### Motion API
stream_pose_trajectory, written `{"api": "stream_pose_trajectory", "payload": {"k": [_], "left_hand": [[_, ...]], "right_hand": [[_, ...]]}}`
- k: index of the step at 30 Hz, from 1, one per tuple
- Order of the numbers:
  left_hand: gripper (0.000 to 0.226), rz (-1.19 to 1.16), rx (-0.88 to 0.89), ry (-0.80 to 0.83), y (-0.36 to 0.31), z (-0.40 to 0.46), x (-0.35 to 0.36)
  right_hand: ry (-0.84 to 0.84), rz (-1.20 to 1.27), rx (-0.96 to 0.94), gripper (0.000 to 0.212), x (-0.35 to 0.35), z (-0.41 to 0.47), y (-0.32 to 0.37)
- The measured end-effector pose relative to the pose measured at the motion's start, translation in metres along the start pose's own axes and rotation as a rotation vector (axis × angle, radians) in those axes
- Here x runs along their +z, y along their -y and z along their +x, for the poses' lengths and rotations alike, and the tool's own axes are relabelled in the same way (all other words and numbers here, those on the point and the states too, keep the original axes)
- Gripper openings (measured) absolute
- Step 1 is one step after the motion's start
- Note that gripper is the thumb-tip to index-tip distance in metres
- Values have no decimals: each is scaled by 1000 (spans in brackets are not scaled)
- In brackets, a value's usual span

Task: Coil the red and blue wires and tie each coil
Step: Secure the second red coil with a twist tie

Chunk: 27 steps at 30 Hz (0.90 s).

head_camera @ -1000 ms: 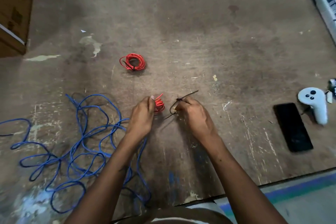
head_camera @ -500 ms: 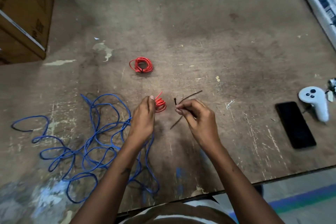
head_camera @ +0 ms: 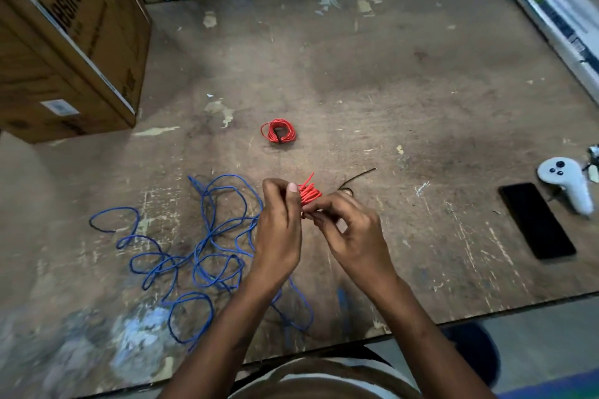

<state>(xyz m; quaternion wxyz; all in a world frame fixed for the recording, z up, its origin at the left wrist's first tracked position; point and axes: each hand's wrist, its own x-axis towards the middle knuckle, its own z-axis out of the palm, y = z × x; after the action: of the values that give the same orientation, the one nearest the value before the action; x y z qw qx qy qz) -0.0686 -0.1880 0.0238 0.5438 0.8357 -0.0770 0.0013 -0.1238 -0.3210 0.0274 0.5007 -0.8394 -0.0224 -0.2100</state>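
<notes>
While both hands work above the counter (head_camera: 389, 91), the left grip (head_camera: 279, 223) and right grip (head_camera: 353, 233) pinch one red coil (head_camera: 309, 194). One tied red coil (head_camera: 278, 130) lies beyond; one loose blue wire (head_camera: 207, 246) sprawls to the left. One black tie (head_camera: 356, 176) trails from the right grip.

Count: 2 red wire coils (head_camera: 278, 131) (head_camera: 309, 194), 1 loose blue wire (head_camera: 207, 246), 1 black cable tie (head_camera: 356, 176), 1 phone (head_camera: 537, 220), 1 controller (head_camera: 565, 183), 1 cardboard box (head_camera: 64, 52).
</notes>
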Motion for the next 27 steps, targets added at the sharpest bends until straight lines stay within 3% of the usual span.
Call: {"api": "stream_pose_trajectory", "payload": {"k": [4,11,15,23,27], "left_hand": [[25,-43,18,-41,6,-6,-10],[11,-126,21,46,7,-23,-26],[14,-174,3,83,7,-26,-36],[31,-585,-302,188,5,-28,-41],[36,-640,-287,267,-3,-31,-50]], "right_hand": [[-32,-80,-65,11,3,-7,8],[-79,-202,-74,11,17,-18,18],[-64,-242,-110,11,17,-18,28],[-145,-467,-334,7,32,-29,23],[-177,-490,-378,11,29,-28,24]]}}
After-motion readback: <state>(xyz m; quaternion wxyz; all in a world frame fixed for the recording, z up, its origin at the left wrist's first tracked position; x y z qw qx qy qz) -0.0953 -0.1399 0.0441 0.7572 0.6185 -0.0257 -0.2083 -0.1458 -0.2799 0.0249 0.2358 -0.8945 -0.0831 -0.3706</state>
